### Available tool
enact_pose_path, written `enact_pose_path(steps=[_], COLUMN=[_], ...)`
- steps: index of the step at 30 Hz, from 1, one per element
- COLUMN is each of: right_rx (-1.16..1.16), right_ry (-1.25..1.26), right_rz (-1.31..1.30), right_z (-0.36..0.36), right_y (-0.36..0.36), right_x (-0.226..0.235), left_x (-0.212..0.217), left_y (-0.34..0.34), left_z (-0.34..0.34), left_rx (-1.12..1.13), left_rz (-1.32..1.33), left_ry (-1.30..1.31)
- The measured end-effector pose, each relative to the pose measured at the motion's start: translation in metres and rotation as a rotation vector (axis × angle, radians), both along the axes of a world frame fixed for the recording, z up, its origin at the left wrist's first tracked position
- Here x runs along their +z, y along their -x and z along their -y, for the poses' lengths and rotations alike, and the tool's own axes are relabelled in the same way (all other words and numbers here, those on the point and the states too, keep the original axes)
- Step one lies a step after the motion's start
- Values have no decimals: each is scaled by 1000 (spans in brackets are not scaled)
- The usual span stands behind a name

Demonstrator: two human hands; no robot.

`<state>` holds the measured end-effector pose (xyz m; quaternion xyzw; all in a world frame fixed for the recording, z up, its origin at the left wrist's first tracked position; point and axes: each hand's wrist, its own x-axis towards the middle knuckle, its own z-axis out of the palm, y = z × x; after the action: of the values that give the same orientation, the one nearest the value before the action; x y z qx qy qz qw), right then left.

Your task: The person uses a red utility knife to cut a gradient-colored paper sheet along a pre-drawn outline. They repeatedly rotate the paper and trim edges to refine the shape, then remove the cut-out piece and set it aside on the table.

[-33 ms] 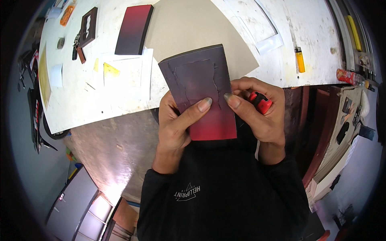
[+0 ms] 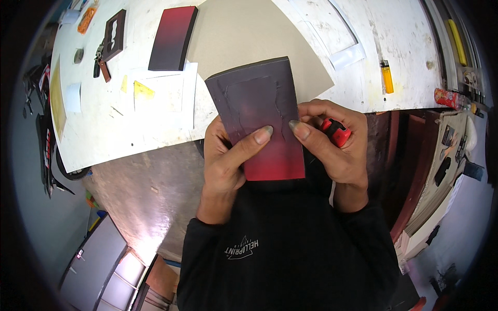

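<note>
Container, bench right edge: a clear bottle [image 2: 450,98] with a red label is lying on its side; its contents cannot be told.
Container, bench far left: a small orange item [image 2: 87,19] is resting near the corner; whether it is holding anything cannot be told.
Workpiece: a gradient panel [image 2: 259,103], running dark grey to red, is being held before the torso at the near edge of the bench [image 2: 93,140]; its red end is pointing toward the person, and creased lines are marking its face.
Left hand [image 2: 225,155]: is pinching the panel, the thumb pressing on the face and the fingers passing behind.
Right hand [image 2: 337,150]: is curling around a red-and-black tool [image 2: 336,132], the thumb tip touching the panel's right edge.
Obstruction: the panel is hiding most of the left fingers and part of the beige sheet [image 2: 233,36] behind it.
Second panel [image 2: 172,39]: is lying left of the beige sheet, red end away from the person.
Bench left: a dark frame [image 2: 121,32] is lying beside a brown strap [image 2: 105,71]; a grey round item [image 2: 78,55] is sitting near them.
Bench centre-left: a yellow scrap [image 2: 142,90] is resting on white paper [image 2: 181,111].
Bench right: a yellow lighter [image 2: 387,80] is lying well apart from the hands, near a white strip [image 2: 347,57].
</note>
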<state>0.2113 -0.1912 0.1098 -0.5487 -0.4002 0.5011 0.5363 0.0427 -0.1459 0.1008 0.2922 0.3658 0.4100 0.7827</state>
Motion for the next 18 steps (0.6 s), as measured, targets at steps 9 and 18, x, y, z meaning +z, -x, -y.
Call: enact_pose_path(steps=[9, 18], right_rx=[36, 56], right_ry=[-77, -74], right_rz=[82, 34], right_z=[5, 10], right_y=[0, 4], right_x=[-5, -7], left_x=[4, 6], left_y=[0, 2], left_z=[-7, -15], left_rx=[27, 40], left_rz=[-74, -47], left_ry=[-55, -38])
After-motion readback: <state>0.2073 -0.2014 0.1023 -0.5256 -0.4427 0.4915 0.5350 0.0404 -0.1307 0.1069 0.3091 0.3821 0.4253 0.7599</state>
